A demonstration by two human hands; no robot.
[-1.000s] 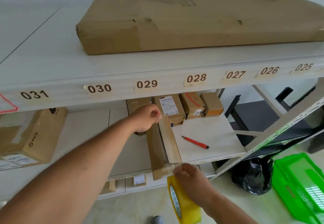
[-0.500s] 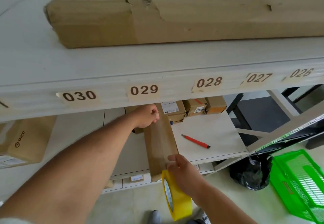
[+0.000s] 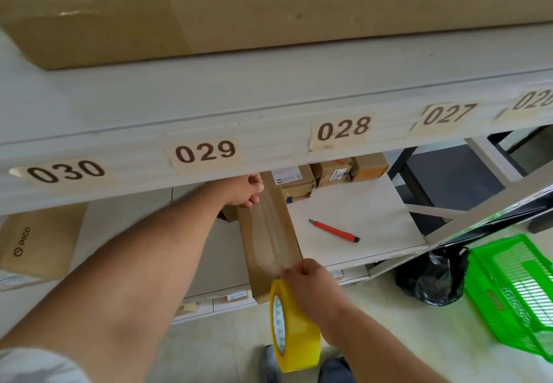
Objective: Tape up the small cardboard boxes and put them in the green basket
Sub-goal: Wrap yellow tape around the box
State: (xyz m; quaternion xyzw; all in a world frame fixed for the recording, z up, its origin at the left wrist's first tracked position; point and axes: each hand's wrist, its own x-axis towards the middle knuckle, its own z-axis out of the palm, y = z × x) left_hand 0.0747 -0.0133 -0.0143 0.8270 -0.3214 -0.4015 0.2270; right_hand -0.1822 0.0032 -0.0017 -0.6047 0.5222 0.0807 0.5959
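One long, narrow brown cardboard box lies on the white shelf, its near end overhanging the edge. My left hand presses its far end, fingers curled; my right hand grips the yellow tape roll, clear tape stretched along the top. Pulling crooked could wrinkle the strip or tip the box off. The green plastic basket waits on the floor.

Tight above, open to the right

Shelf edge hangs just over the left hand; boxes crowd behind it; right of both hands, only a cutter lies on bare board.
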